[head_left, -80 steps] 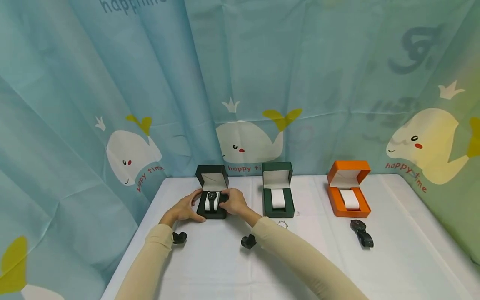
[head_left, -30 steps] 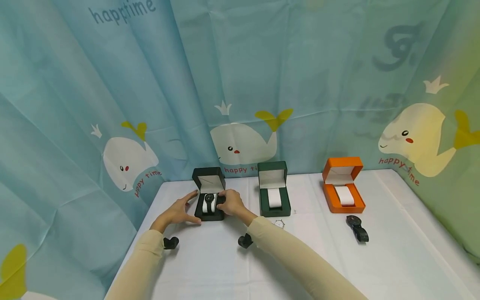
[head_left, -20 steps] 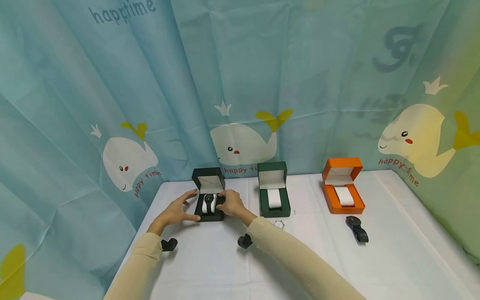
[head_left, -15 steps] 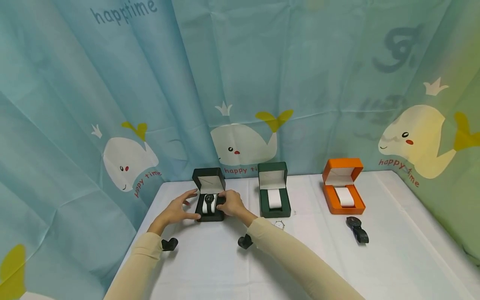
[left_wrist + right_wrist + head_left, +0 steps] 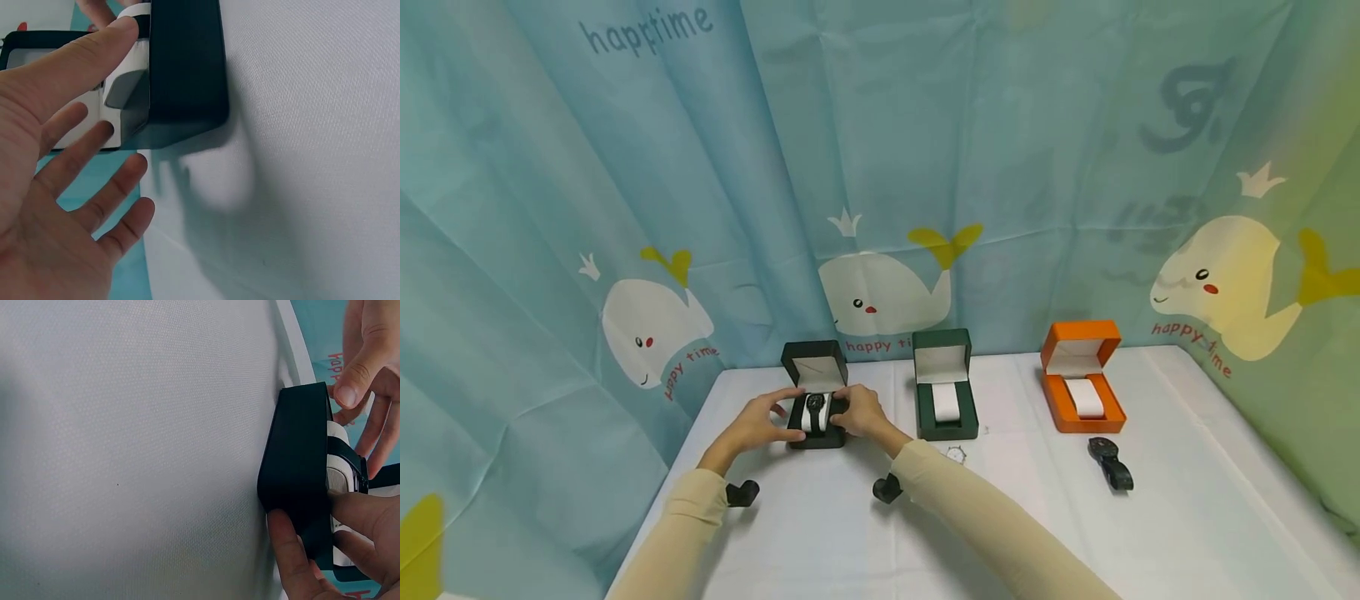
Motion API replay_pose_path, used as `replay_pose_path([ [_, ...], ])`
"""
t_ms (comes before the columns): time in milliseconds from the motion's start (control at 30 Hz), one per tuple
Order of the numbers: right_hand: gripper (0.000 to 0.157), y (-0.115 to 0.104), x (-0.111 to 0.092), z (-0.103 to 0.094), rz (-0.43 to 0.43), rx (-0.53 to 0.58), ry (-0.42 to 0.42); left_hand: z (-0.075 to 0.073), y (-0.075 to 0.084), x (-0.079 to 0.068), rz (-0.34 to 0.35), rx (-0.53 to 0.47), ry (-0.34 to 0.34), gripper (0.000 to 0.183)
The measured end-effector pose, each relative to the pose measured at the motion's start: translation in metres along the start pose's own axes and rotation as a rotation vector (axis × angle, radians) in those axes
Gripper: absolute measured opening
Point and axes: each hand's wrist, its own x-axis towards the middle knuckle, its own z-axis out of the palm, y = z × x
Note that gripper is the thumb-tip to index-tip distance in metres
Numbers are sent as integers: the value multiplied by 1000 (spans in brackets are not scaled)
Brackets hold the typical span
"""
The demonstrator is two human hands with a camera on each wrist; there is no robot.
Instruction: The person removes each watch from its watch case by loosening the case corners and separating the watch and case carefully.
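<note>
A black watch box (image 5: pixel 815 443) stands with its lid up at the table's left rear. A black-strapped watch (image 5: pixel 816 407) is wrapped round the white cushion (image 5: pixel 807 419) inside it. My left hand (image 5: pixel 751 427) is at the box's left; its thumb touches the cushion by the strap, and in the left wrist view its fingers (image 5: pixel 128 172) are spread apart. From the right, my right hand (image 5: pixel 860 412) pinches the cushion's end. In the right wrist view another finger (image 5: pixel 284 534) of it touches the box's outside; part of the grip is hidden.
A green box (image 5: pixel 927 429) and an orange box (image 5: pixel 1062 417) stand open to the right, each with a white cushion. One pale watch (image 5: pixel 956 455) lies before the green box, a black watch (image 5: pixel 1109 463) before the orange one. A curtain (image 5: pixel 880 167) hangs behind.
My left thumb has come off the table and box edge, rightward onto the cushion. My right hand stays at the cushion's right end. The head view has shifted slightly.
</note>
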Motion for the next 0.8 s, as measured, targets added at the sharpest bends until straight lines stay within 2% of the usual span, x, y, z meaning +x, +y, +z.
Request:
replay_pose_path([
  [133, 41, 0, 0, 1, 3, -5, -4, 1, 2, 1, 32, 60, -16, 77],
  [233, 40, -1, 0, 1, 6, -4, -7, 1, 5, 4, 24, 84, -36, 78],
  [367, 40, -1, 1, 0, -4, -12, -7, 0, 8, 8, 9, 94, -64, 75],
  [567, 41, 0, 1, 0, 4, 0, -14, -2, 9, 13, 26, 105, -81, 70],
  [800, 42, -1, 1, 0, 16, 16, -20, -3, 9, 20, -9, 104, -99, 71],
])
